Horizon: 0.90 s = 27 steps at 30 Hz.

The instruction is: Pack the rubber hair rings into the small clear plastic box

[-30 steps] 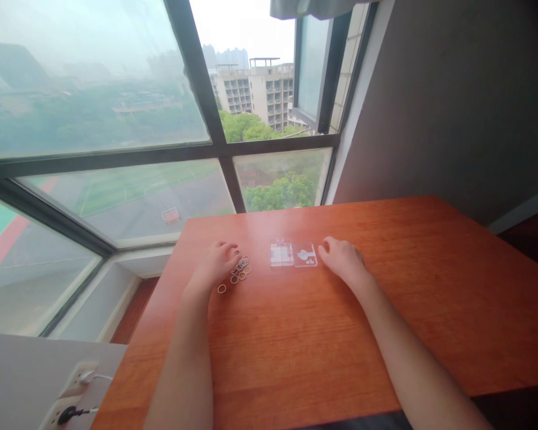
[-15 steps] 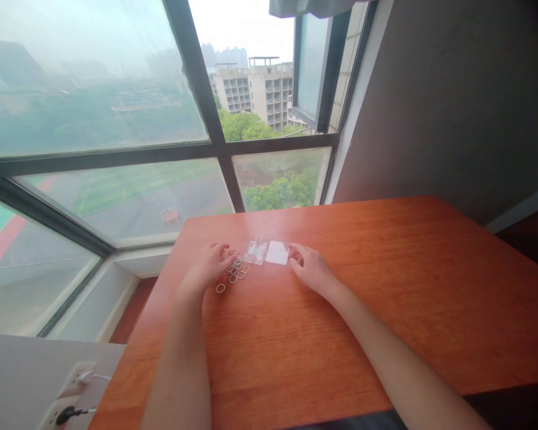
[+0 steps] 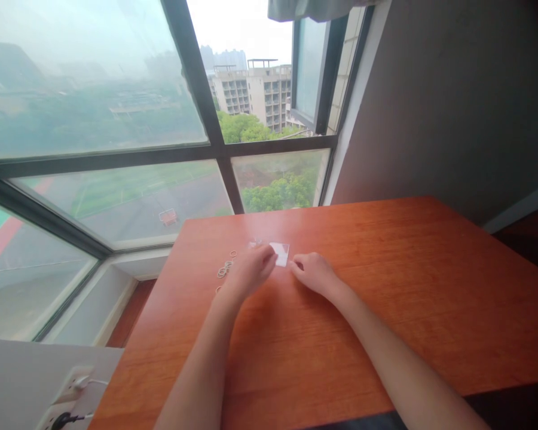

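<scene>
Bracing the clear plastic case (image 3: 280, 254) with my loosely parted right hand (image 3: 314, 272) should help; my left hand's (image 3: 250, 270) grip, I can't tell.

Daylight, diffuse, enters by the window (image 3: 217, 149) beyond both grips; sky (image 3: 244, 24) there burnt out to white. From where I stand, pale glare on the table (image 3: 296, 358) just past the left grip (image 3: 252, 269). Soft shadow on the near side of the right grip (image 3: 314, 272). Wall (image 3: 457, 107), further right of that grip: dim, upper corner nearly black. Rings (image 3: 225, 269) left of the left grip soft-edged; clear case (image 3: 281, 254) between grips washed pale, fine detail lost. Wide-angle stretch toward the edges.
</scene>
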Tool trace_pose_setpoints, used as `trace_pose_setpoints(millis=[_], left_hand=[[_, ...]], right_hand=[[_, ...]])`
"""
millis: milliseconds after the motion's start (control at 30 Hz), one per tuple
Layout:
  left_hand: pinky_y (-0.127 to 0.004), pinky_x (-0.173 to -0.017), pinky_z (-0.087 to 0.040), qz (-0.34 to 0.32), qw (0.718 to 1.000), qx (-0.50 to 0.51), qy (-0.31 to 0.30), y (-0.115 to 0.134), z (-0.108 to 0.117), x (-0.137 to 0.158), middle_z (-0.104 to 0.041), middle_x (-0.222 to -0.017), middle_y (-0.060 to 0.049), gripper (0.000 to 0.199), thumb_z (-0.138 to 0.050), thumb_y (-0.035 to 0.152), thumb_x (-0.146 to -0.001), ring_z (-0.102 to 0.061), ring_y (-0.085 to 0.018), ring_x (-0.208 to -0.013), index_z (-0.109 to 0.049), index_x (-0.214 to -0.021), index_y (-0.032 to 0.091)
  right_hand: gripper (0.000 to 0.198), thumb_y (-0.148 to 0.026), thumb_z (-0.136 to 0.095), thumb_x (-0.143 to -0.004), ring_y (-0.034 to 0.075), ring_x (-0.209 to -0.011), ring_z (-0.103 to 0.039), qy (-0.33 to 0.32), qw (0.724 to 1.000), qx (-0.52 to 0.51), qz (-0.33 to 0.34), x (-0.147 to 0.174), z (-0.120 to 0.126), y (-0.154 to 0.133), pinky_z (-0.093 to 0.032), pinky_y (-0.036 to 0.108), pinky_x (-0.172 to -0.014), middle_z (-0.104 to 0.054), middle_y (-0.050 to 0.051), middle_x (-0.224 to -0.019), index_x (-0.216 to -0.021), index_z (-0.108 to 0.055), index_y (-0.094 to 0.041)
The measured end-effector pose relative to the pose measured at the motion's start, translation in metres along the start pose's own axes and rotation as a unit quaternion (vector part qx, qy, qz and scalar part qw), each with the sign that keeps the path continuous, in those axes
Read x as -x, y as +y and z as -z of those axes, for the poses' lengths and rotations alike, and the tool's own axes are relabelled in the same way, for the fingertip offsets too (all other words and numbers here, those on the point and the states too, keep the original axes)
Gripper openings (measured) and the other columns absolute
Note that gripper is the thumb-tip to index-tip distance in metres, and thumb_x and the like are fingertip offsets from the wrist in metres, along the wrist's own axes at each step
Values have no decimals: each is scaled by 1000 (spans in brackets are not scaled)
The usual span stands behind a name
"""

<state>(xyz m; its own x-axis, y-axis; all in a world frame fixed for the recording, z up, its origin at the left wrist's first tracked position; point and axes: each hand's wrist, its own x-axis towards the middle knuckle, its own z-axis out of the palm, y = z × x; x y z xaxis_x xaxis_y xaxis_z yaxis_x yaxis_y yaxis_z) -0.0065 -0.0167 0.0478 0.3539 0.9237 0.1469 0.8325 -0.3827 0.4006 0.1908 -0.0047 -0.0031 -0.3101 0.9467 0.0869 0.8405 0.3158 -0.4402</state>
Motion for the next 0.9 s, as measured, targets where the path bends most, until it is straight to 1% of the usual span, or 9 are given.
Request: trace_pose_setpoints(millis=[67,100,133,200,300,400,600,900], left_hand=[[-26,-56,-33,-71,994,7,-80,25,-19,-1,-63,-69,-5,22,-45,25,-84,-52,-14,-60,-58,-68,19],[-26,-54,-30,-91,990,9,-109,33,-29,0,-63,-67,-5,19,-47,23,-82,-50,-14,-57,-58,-67,18],[-26,-53,-28,-98,988,11,-119,39,-37,0,-63,-66,-6,18,-48,22,-80,-50,-13,-55,-58,-66,18],[-25,-53,-28,-85,989,30,-116,43,-52,1,-63,-66,-6,17,-48,23,-80,-50,-13,-56,-58,-68,17],[-23,-55,-29,-59,993,64,-82,38,-64,1,-64,-69,-2,16,-47,25,-81,-50,-12,-58,-59,-72,18],[-22,-56,-29,-51,993,72,-72,34,-68,0,-63,-68,0,15,-47,26,-80,-48,-11,-57,-58,-72,19],[-22,-55,-27,-51,992,81,-80,32,-67,0,-59,-65,1,13,-48,24,-78,-45,-10,-56,-55,-69,18],[-22,-55,-26,-44,992,89,-78,31,-67,-1,-57,-63,1,11,-48,23,-77,-43,-10,-56,-54,-69,18]], right_hand=[[25,-30,-51,-86,17,-63,-59,-42,999,17,11,1,5,4,-30,24,-55,-70,4,-70,-70,-69,-24],[22,-28,-53,-84,17,-63,-58,-66,997,24,21,2,8,7,-28,24,-54,-70,4,-71,-71,-70,-23],[20,-26,-54,-82,16,-63,-58,-88,995,32,28,2,11,10,-27,25,-53,-71,4,-72,-72,-70,-23],[19,-25,-53,-81,16,-64,-58,-117,991,55,21,1,16,14,-26,25,-54,-71,5,-74,-73,-70,-21],[22,-27,-52,-81,17,-69,-59,-144,986,83,6,-1,21,17,-27,25,-55,-72,6,-79,-76,-71,-20],[22,-28,-51,-82,18,-72,-61,-147,984,99,0,-2,22,15,-28,25,-56,-72,7,-82,-77,-72,-20],[23,-27,-51,-83,18,-74,-62,-139,984,106,-14,-1,21,11,-29,25,-58,-73,7,-85,-82,-73,-21],[23,-27,-50,-83,18,-73,-62,-132,985,111,-7,-2,18,12,-28,25,-57,-73,8,-83,-79,-72,-20]])
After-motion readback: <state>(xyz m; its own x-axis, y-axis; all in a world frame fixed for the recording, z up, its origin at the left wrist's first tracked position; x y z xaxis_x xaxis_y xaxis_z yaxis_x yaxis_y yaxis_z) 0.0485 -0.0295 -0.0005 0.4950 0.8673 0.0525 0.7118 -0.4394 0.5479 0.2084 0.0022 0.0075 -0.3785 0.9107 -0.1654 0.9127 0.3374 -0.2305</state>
